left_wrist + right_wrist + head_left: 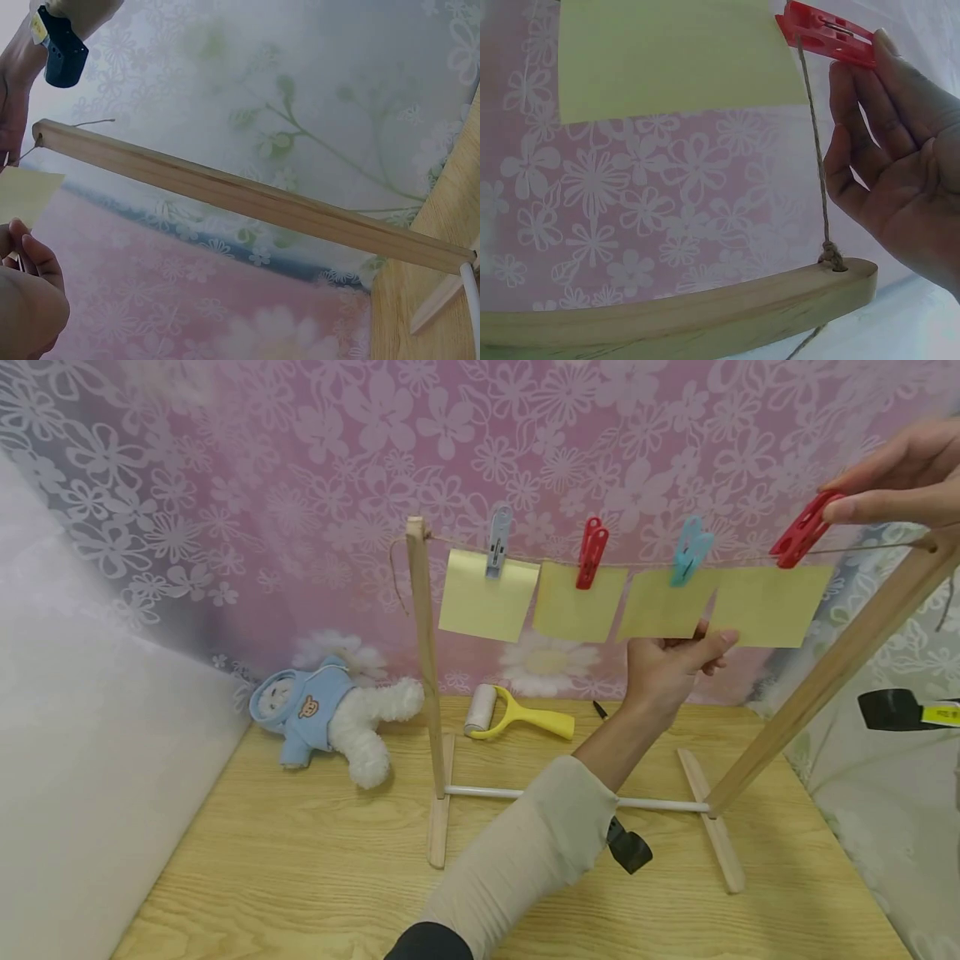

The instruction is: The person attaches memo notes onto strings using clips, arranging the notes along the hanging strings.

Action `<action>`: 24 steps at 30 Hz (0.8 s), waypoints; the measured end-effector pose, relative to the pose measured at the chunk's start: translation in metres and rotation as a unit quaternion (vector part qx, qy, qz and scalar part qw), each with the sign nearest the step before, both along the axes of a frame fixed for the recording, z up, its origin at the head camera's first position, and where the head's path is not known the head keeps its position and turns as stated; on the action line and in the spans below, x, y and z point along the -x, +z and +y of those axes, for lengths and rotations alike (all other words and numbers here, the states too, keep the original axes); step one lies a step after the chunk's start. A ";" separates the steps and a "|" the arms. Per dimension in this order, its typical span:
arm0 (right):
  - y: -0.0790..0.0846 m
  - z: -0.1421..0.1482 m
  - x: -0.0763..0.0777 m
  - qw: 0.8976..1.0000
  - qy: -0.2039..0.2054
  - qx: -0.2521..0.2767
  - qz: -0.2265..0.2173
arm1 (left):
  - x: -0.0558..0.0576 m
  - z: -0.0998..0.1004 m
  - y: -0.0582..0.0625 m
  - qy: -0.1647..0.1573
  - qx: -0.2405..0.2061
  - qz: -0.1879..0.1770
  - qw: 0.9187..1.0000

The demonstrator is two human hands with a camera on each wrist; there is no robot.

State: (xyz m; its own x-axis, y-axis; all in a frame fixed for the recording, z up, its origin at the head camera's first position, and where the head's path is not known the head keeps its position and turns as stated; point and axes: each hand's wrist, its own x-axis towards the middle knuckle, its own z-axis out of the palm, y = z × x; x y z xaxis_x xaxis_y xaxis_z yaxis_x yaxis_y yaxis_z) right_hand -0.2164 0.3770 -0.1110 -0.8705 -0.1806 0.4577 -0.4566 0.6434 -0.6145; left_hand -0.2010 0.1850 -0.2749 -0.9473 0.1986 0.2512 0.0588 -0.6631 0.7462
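My right hand (pixel 911 477) pinches a red clothespin (pixel 806 531) between thumb and fingers, its tip at the twine (pixel 873 550) and the top edge of the rightmost yellow paper note (pixel 772 606). Whether the clothespin bites the paper, I cannot tell. Low on that note, my left hand (pixel 667 668) pinches its bottom left corner, thumb in front. In the right wrist view, the clothespin (pixel 832 34) lies across the twine (pixel 815 135). Three more notes hang to the left, under a grey clothespin (pixel 497 543), a red clothespin (pixel 592 556) and a light blue clothespin (pixel 690 553).
The twine runs between a left wooden post (pixel 423 652) and a right wooden post (pixel 832 685), joined low by a white rod (pixel 663 805). Behind them on the table (pixel 300 860) lie a plush toy (pixel 318 710), a yellow-handled lint roller (pixel 525 717) and a dark pen tip (pixel 600 710).
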 end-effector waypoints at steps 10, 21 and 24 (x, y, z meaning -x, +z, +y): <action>-0.003 -0.011 -0.008 0.999 0.031 -0.012 -0.031 | -0.001 -0.003 -0.002 0.008 -0.003 -0.013 1.000; -0.009 -0.010 -0.006 0.998 0.062 0.017 -0.029 | 0.000 -0.001 -0.001 0.024 -0.004 -0.014 1.000; -0.010 -0.010 -0.007 0.998 0.058 0.017 -0.034 | 0.000 -0.001 0.000 0.017 -0.022 0.000 1.000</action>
State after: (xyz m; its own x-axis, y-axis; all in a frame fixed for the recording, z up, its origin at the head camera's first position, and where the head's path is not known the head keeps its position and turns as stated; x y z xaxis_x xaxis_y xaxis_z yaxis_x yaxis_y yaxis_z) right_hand -0.2097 0.3675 -0.1210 -0.8742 -0.2671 0.4055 -0.4828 0.5672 -0.6673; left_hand -0.2007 0.1840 -0.2746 -0.9533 0.1560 0.2585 0.0809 -0.6929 0.7165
